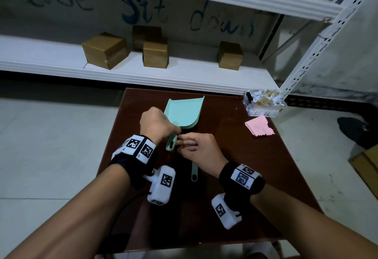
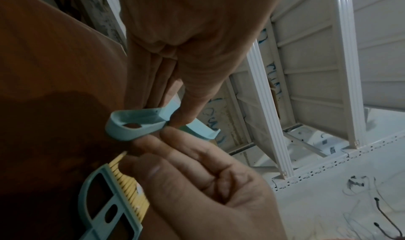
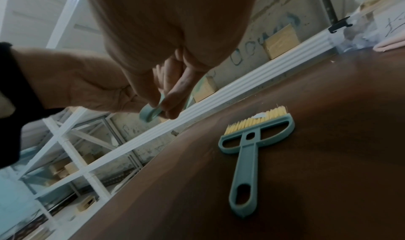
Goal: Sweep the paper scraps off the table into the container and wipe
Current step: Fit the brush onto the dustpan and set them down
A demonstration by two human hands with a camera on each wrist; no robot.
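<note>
A mint-green dustpan [image 1: 184, 111] lies on the dark brown table [image 1: 235, 177], its mouth facing the far edge. My left hand [image 1: 163, 125] grips its looped handle [image 2: 133, 122] between thumb and fingers. My right hand [image 1: 190, 144] meets it from the right, and its thumb and fingertips pinch the end of the same handle [image 3: 150, 113]. A teal brush [image 3: 247, 150] with yellow bristles lies flat on the table under my right hand, only its handle [image 1: 194, 171] showing in the head view. A clear container [image 1: 263, 103] full of paper scraps stands at the far right corner.
A pink cloth [image 1: 258, 125] lies in front of the container. A tiny white scrap [image 1: 236, 108] sits on the table left of the container. A white metal shelf [image 1: 143, 72] with several cardboard boxes runs behind the table's far edge.
</note>
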